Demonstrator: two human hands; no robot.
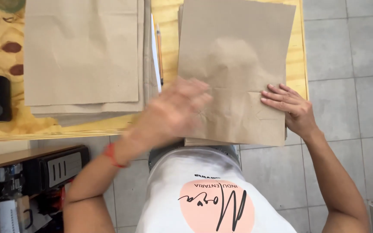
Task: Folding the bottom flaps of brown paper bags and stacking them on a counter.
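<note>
Pale wooden surface (296,64) carries the flat brown paper bag (238,56), long axis running away from me; right hand (291,108) pins its right edge, fingers flat, left hand (175,110) blurred, open, over its lower left corner.

I see a flat brown paper bag (236,69) lying on the wooden surface (296,56), atop a few others. Left of it sits a thicker stack of brown paper bags (83,56), also flat and rectangular.
</note>
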